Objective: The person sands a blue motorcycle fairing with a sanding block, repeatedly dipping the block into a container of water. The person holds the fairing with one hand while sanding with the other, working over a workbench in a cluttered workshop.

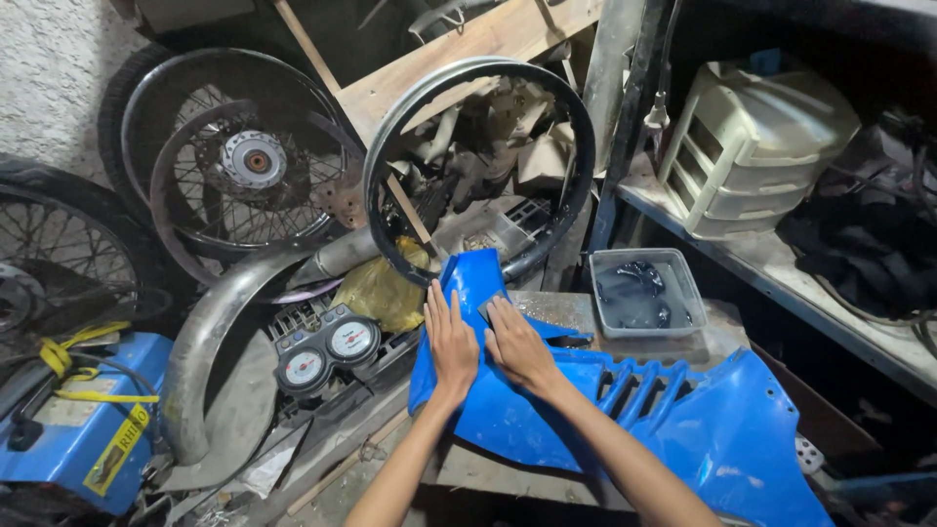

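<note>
fingers flat, gripping nothing | left hand (451, 340) steadies blue fairing (625, 410) | right hand (517, 344) presses grey pad (491, 304) | tip: keep it wet, light even strokes imo

From where I watch, a rough white plaster wall (49, 78) fills the eleven o'clock corner. Spoked wheels (239, 161) lean against it, and a bare black rim (478, 166) stands at twelve o'clock before wooden planks (468, 54). At two o'clock a dusty metal shelf (781, 268) carries a cream plastic drawer unit (752, 141) and dark cloth (859, 249). A curved metal fender (210, 342) and twin round gauges (327, 351) lie at nine o'clock, near a blue box with yellow straps (73, 429). The light is dim and cool.
</note>
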